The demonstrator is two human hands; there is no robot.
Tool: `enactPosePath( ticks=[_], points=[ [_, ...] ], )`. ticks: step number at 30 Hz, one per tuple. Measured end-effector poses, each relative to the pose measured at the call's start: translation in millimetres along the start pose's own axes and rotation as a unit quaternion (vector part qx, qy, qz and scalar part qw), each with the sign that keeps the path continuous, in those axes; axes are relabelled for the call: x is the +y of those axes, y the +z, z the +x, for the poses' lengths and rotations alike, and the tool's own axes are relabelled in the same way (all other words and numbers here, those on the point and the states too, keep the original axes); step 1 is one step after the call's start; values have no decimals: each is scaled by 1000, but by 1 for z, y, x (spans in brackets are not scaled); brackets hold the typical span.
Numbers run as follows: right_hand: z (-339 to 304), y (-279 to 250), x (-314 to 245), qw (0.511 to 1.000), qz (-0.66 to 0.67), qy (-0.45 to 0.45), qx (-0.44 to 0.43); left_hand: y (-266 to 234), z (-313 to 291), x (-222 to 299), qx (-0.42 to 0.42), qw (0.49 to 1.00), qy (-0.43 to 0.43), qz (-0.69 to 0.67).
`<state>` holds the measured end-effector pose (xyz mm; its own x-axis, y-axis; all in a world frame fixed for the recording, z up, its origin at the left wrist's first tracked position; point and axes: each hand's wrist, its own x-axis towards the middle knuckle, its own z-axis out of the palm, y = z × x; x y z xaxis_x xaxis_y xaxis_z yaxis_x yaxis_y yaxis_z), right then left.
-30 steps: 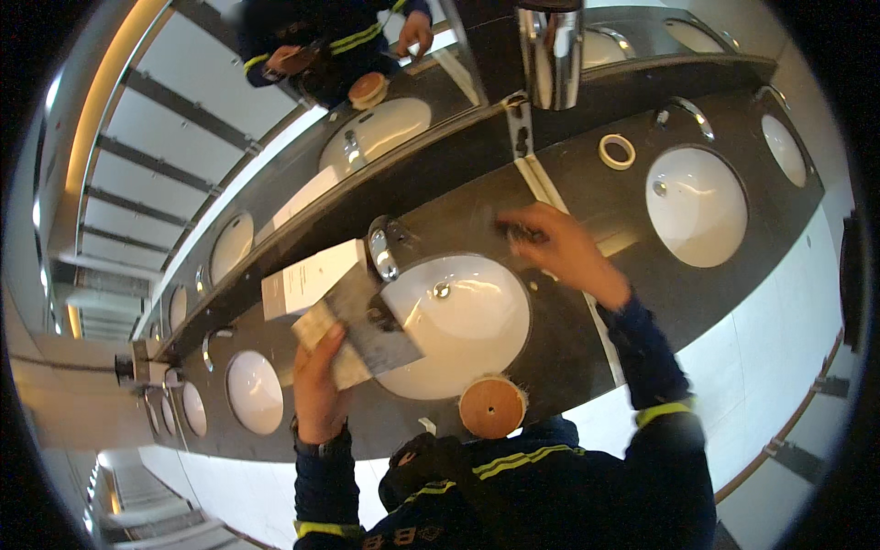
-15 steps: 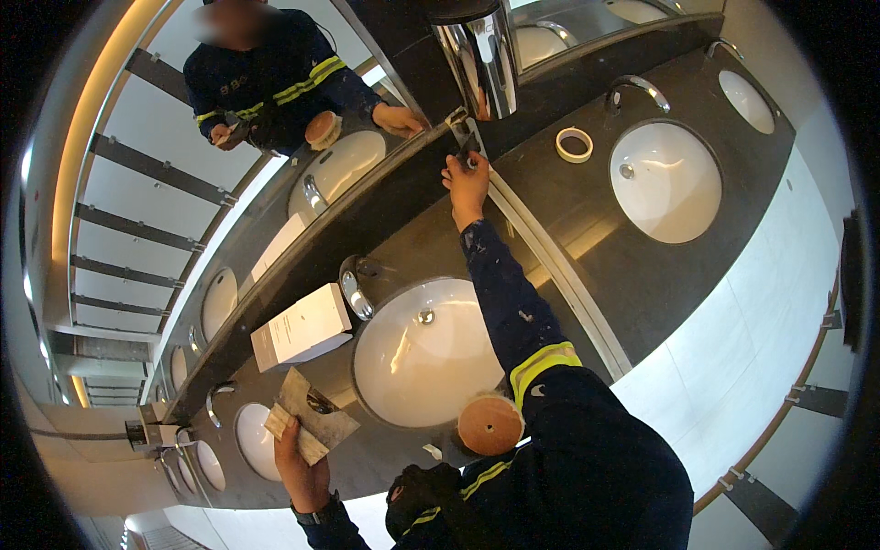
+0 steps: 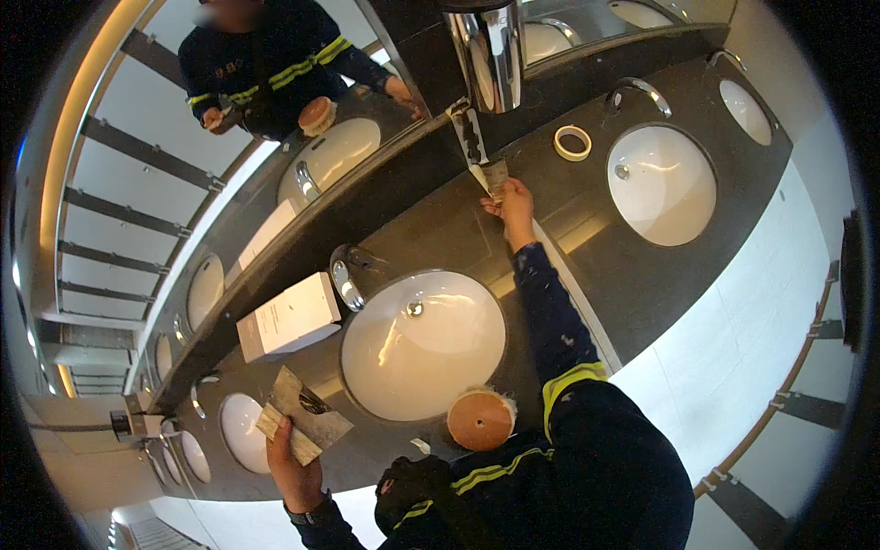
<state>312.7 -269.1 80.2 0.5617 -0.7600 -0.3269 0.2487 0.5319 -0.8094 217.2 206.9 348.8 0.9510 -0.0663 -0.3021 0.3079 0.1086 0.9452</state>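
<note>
My left hand [image 3: 295,469] is closed round the wooden handle of a wide metal filling knife [image 3: 321,412], whose flat blade carries a smear of dark paste. My right hand [image 3: 515,203] grips a small scraper [image 3: 496,174], its blade lying against the counter at the seam. Dark paste [image 3: 468,136] coats the upper end of the seam, just beyond the scraper, below the steel dispenser. Pale masking tape [image 3: 568,284] runs along the seam toward the counter's front edge; my right hand and sleeve cover part of it.
A roll of tape [image 3: 573,143] lies on the dark counter [image 3: 412,234] right of the seam. White basins [image 3: 417,357] sit on both sides. A white box [image 3: 289,316] stands behind the near basin, left of the faucet [image 3: 344,280]. A round brown pad [image 3: 481,420] rests near the front edge.
My right hand has drawn the scraper along the seam toward me and slightly right, uncovering dark paste at the wall end. My left hand still holds the wide filling knife.
</note>
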Motion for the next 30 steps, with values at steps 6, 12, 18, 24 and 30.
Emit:
enactPosePath(
  ticks=[6, 12, 18, 24, 30],
  points=[
    [52, -28, 8, 986, -159, 33, -47, -4, 0, -18, 21, 999, -35, -20],
    [70, -15, 10, 980, -198, -8, -36, -8, -7, -16, 31, 999, -27, -8],
    [79, -9, 9, 985, -163, 6, -51, -11, -11, -16, 49, 998, -25, -9],
    [89, -9, 16, 990, -123, 20, -66, -14, -11, -17, 54, 998, -28, -25],
    [92, -5, 21, 990, -135, 6, -43, -18, -13, -15, 56, 998, -26, -26]
  ],
)
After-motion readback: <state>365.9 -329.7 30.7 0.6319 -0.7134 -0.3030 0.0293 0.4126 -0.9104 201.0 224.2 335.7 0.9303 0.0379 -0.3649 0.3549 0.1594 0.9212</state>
